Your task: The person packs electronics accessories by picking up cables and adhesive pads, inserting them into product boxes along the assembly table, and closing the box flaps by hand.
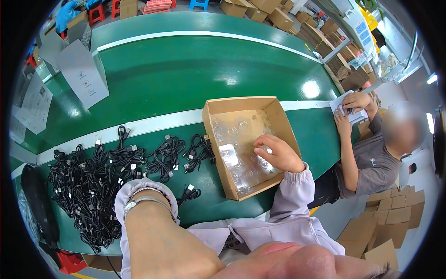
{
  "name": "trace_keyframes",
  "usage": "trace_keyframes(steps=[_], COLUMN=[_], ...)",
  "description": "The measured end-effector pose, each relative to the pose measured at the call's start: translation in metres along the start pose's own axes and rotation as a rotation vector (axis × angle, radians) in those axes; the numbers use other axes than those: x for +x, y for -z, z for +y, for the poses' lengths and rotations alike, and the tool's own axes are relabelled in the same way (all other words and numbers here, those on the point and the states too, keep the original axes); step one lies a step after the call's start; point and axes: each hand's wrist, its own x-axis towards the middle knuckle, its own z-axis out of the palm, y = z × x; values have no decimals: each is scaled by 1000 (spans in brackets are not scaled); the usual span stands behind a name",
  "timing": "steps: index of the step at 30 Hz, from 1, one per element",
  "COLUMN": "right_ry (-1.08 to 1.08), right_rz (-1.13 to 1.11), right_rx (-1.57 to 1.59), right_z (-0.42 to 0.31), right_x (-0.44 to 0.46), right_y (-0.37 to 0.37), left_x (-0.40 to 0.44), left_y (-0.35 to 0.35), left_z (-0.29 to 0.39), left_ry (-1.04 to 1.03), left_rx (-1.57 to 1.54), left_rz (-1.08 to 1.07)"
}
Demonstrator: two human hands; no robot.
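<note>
Head camera view: our right hand (278, 153) is over the open cardboard box (237, 108), right of the middle of the frame, its fingers loosely curled and parted from the thumb. Clear plastic pieces (241, 174) lie in the box beneath and beside it; we cannot tell whether the fingertips touch one. Our left hand (181, 251) is raised close to the camera at the lower middle, its fingers out of sight, so we cannot tell whether it is open or closed. The two hands are apart. Our left wrist, wearing a bracelet (147, 200), blocks part of the surface (176, 65) beside the big heap of black cables (86, 200) at lower left. Smaller cable bundles (162, 158) lie between heap and box. White cartons (82, 76) stand at upper left. At right, a co-worker (374, 167) has both hands on a white item (355, 111).
</note>
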Motion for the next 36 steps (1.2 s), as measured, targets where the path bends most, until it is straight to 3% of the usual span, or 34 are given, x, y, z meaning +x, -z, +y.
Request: trace_keyframes(steps=[16, 21, 30, 36], right_ry=[3, 7, 76, 85], right_rz=[5, 17, 54, 14], right_rx=[-12, -13, 29, 9], right_z=[-1, -2, 1, 13], right_x=[0, -1, -5, 0], right_y=[0, 0, 0, -7], left_x=[4, 11, 10, 4], left_y=[2, 8, 6, -4], left_z=[9, 9, -12, -52], left_ry=[50, 158, 551, 983], left_rx=[-75, -84, 193, 402], left_rz=[-67, -103, -353, -505])
